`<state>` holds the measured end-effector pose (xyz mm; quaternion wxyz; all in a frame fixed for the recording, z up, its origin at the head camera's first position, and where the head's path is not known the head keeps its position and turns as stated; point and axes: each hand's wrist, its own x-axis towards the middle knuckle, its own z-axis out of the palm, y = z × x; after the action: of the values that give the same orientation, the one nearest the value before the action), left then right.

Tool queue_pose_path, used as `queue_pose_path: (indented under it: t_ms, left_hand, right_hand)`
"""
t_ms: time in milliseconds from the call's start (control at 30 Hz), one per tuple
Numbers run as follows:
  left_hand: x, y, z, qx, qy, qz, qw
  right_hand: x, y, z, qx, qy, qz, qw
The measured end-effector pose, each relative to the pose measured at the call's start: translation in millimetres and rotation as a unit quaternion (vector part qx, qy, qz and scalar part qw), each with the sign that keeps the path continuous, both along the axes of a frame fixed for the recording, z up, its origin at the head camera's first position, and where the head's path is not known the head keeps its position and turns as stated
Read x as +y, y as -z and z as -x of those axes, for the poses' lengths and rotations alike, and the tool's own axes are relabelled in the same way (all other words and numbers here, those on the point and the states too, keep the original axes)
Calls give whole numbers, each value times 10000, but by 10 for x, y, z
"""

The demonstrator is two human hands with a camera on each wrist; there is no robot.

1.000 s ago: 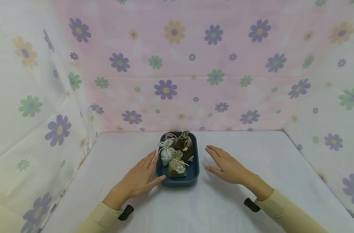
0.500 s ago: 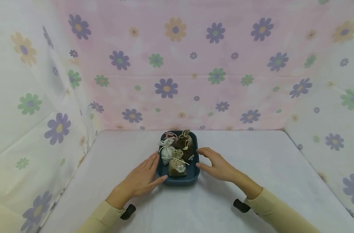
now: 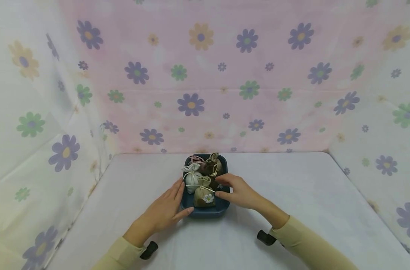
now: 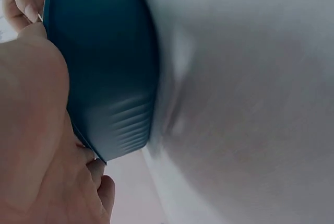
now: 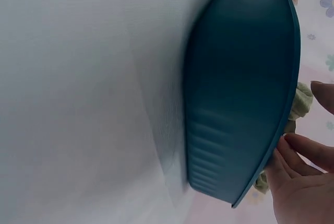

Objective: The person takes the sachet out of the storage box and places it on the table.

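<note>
While my left hand [image 3: 162, 213] lies flat against the blue tray [image 3: 206, 211] at frame centre, my right hand [image 3: 238, 193] curls narrowly over the olive pouch [image 3: 203, 195]; I judge pinching it comes next.

A white tablecloth [image 3: 292, 195] covers the table. Flowered fabric [image 3: 225, 75] hangs behind and at both sides.
</note>
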<state>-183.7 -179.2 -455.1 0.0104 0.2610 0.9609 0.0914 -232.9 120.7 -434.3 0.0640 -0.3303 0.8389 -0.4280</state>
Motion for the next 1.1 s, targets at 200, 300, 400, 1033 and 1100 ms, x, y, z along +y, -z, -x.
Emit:
queue_pose_path:
  t_ms: [200, 300, 400, 1033, 1100]
  left_hand:
    - [2, 26, 0, 30, 58, 24, 10000]
    - [5, 16, 10, 108, 69, 82, 9999]
    - [15, 4, 15, 137, 87, 116, 9998]
    - [43, -16, -6, 17, 35, 11, 10000]
    - [45, -17, -4, 70, 31, 65, 9999]
  right_hand:
    - [-117, 19, 21, -235, 180, -50, 9995]
    - [-175, 11, 48, -193, 79, -80, 9998]
    - [-231, 10, 74, -137, -19, -169, 9998]
    - [-448, 89, 142, 269, 341, -378, 9983]
    - [-446, 79, 138, 310, 305, -324, 9985]
